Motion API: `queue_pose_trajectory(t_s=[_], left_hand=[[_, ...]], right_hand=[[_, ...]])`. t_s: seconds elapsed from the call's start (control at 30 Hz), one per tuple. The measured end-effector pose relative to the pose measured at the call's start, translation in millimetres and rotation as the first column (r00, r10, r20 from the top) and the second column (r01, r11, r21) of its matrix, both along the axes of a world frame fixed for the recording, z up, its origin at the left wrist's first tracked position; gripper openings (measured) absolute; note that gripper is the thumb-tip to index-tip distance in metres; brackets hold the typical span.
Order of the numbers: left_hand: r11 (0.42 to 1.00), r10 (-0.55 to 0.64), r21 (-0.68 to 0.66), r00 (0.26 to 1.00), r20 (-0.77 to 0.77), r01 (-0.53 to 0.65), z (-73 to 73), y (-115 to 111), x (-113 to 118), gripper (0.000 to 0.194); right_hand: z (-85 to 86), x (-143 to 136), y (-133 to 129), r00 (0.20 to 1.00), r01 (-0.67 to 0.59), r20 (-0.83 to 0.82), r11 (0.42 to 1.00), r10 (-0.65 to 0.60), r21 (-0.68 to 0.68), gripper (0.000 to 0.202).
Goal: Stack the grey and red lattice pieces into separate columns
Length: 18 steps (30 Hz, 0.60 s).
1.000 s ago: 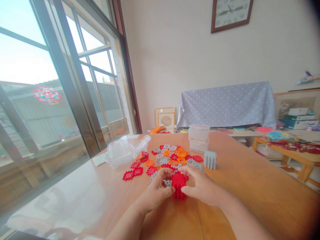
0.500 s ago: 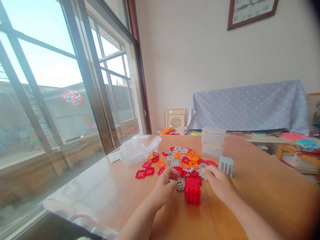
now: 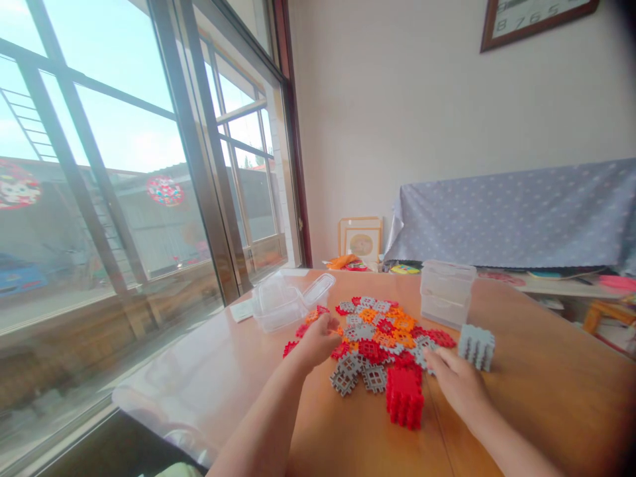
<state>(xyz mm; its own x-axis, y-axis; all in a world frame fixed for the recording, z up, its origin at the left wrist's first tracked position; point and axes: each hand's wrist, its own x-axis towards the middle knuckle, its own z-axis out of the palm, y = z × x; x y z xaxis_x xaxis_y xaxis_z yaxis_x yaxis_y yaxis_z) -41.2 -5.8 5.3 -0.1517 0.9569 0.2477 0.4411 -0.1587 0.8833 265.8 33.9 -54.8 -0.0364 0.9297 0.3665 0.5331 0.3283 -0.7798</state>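
Reaching out with both hands over the wooden worktop (image 3: 536, 391), you have your left hand (image 3: 318, 339) at the left edge of the loose pile of flat tiles (image 3: 382, 331), red, orange and grey mixed; fingers are curled down onto the pieces there, looks like it covers a red one, but can't tell if anything is actually pinched. Your right hand (image 3: 454, 381) lies at the right edge of the same pile, fingertips (image 3: 431, 358) touching a grey tile, palm down, fingers loosely spread, nothing clamped as far as shows. Hands are well apart, pile between them. Red cube (image 3: 405, 396) built from tiles stands upright on the worktop just left of your right hand, nearer to you than the pile, not held, not touched. Two grey tiles (image 3: 358, 379) lie flat just left of that cube, between the hands. Grey cube (image 3: 476, 346) stands just beyond your right hand, slightly to its right, apart from the fingers. Clear lidded box (image 3: 446, 301) sits farther out past the right hand, behind the pile. Clear open container (image 3: 278, 306) with its lid hinged up sits just beyond your left hand, near the window (image 3: 124, 165).
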Motion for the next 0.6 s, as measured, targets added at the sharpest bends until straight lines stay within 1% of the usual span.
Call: queue_pose_trajectory(t_s=[0.03,0.07,0.13,0.17,0.2,0.23,0.27,0.3,0.33,0.4,0.47,0.5,0.6], left_hand=[[0.997,-0.070,-0.039,0.993,-0.096,0.066,-0.1,2,3,0.054],[0.986,-0.153,-0.092,0.966,-0.208,0.136,-0.1,4,5,0.066],[0.941,-0.326,-0.227,0.853,-0.408,0.251,-0.4,6,10,0.096],[0.915,-0.393,-0.292,0.783,-0.482,0.280,-1.1,7,11,0.108],[0.892,-0.443,-0.343,0.719,-0.536,0.294,-2.3,7,12,0.116],[0.879,-0.471,-0.372,0.671,-0.573,0.299,-4.2,8,12,0.121],[0.878,-0.475,-0.378,0.644,-0.599,0.295,-6.6,8,11,0.120],[0.885,-0.462,-0.364,0.638,-0.617,0.289,-9.4,9,11,0.116],[0.896,-0.443,-0.344,0.640,-0.628,0.282,-12.4,10,9,0.108],[0.918,-0.394,-0.305,0.662,-0.638,0.253,-17.9,13,7,0.084],[0.940,-0.336,-0.274,0.701,-0.629,0.205,-22.2,16,2,0.062],[0.950,-0.302,-0.254,0.728,-0.616,0.179,-23.9,18,0,0.055],[0.976,-0.199,-0.178,0.832,-0.518,0.122,-28.1,24,-10,0.046]], right_hand=[[0.6,0,-1,1.000,-0.011,0.002,1.000,0.011,-0.004,0.045],[0.9,0,-1,1.000,-0.018,0.003,1.000,0.018,-0.007,0.045],[-0.9,1,0,1.000,-0.015,0.003,1.000,0.015,-0.010,0.046],[-3.3,1,2,1.000,-0.006,0.004,1.000,0.006,-0.012,0.046],[-6.6,1,4,1.000,0.001,0.006,1.000,-0.001,-0.017,0.047],[-10.7,1,8,1.000,0.005,0.010,1.000,-0.005,-0.025,0.047],[-15.2,2,11,1.000,0.006,0.014,0.999,-0.006,-0.037,0.048],[-19.5,2,14,1.000,0.002,0.018,0.999,-0.001,-0.051,0.048],[-23.5,2,16,1.000,-0.006,0.022,0.998,0.007,-0.066,0.049],[-28.6,2,19,0.999,-0.022,0.032,0.995,0.025,-0.096,0.050],[-29.6,1,18,0.998,-0.033,0.045,0.992,0.038,-0.122,0.050],[-28.9,1,17,0.998,-0.035,0.050,0.991,0.042,-0.130,0.050],[-25.2,1,13,0.998,-0.037,0.049,0.989,0.045,-0.147,0.049]])
